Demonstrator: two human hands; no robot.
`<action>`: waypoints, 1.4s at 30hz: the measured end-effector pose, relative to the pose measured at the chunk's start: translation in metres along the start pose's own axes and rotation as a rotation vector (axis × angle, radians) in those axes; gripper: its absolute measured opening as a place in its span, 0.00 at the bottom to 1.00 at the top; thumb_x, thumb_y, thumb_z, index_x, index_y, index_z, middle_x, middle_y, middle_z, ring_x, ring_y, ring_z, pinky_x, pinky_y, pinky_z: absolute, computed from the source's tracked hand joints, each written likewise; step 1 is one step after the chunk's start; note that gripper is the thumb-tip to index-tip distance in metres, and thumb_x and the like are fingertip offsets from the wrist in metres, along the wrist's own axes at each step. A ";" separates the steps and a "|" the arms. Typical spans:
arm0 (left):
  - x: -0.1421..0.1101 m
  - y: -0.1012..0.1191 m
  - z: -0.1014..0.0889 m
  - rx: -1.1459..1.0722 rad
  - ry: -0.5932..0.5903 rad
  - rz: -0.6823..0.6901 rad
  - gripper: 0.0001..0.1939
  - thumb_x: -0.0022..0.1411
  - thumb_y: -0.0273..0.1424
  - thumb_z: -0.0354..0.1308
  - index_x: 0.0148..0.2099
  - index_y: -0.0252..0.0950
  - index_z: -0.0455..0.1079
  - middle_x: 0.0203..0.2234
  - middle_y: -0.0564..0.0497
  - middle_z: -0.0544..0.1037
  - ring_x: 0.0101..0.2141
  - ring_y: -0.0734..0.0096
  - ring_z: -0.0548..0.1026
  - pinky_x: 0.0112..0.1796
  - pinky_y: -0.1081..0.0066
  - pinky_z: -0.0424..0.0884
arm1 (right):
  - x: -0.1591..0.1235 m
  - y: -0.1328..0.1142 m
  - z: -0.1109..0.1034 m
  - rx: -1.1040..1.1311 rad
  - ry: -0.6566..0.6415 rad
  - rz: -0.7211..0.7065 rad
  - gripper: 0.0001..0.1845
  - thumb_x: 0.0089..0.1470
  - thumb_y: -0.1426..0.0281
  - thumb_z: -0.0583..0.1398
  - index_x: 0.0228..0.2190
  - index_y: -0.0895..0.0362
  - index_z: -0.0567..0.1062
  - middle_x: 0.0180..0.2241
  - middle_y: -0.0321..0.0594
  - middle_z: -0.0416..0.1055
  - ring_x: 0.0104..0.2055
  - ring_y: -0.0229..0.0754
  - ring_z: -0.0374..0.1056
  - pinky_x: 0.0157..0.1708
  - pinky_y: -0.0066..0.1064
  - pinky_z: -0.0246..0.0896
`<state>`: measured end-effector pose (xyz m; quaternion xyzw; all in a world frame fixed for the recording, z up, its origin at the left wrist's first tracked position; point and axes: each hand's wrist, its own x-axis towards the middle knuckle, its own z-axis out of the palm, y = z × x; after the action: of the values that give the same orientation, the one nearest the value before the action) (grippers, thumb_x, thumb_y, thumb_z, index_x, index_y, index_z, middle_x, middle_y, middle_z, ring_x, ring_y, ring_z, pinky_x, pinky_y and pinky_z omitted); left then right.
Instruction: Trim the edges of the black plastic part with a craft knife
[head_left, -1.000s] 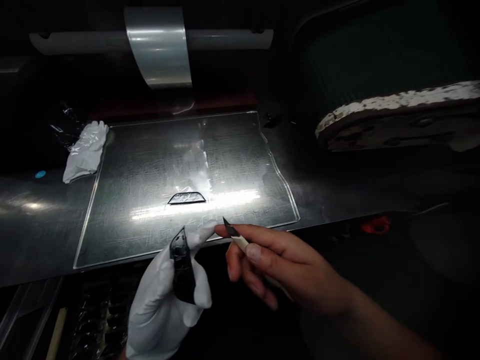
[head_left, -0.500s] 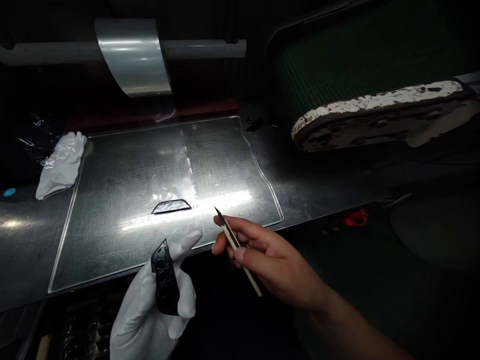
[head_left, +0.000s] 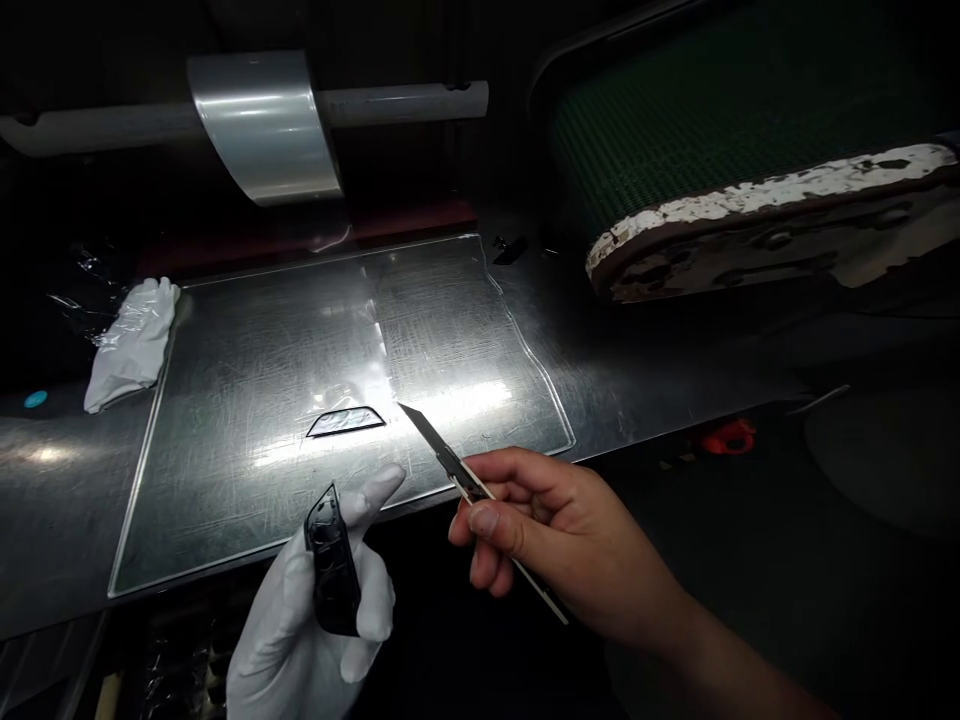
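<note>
My left hand (head_left: pixel 315 610), in a white glove, grips a small black plastic part (head_left: pixel 331 570) with one slanted end, index finger stretched forward. Bare and to the right, my right hand (head_left: pixel 540 520) holds a slim utility knife (head_left: pixel 457 475) between thumb and fingers, its pointed blade angled up and left. Beyond both hands, a trapezoid piece (head_left: pixel 346 421) with a black border and shiny, film-like middle lies on the scratched transparent mat (head_left: pixel 247 350). The knife tip appears just right of that piece; whether it touches the mat I cannot tell.
A roll of clear film (head_left: pixel 262 125) hangs on a white bar (head_left: pixel 405 103) at the back. A white glove (head_left: pixel 135 345) lies left of the mat. At right stands a green belt conveyor (head_left: pixel 712 130). A red object (head_left: pixel 727 437) sits below the table edge.
My right hand has shifted slightly right and down, and the knife has turned so that its blade's flat side shows more. My left hand keeps its hold on the black part.
</note>
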<state>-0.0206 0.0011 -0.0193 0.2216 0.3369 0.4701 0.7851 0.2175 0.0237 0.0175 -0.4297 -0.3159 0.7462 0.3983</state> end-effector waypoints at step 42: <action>0.003 0.006 0.007 0.006 -0.002 -0.047 0.25 0.73 0.45 0.55 0.64 0.36 0.71 0.22 0.53 0.72 0.18 0.79 0.62 0.20 0.73 0.55 | 0.000 0.005 -0.005 -0.240 -0.047 -0.093 0.23 0.70 0.71 0.58 0.63 0.45 0.71 0.53 0.40 0.77 0.40 0.35 0.73 0.41 0.28 0.72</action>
<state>-0.0182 0.0066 -0.0117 0.2165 0.3429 0.4502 0.7955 0.2203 0.0225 0.0114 -0.4418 -0.4316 0.6936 0.3708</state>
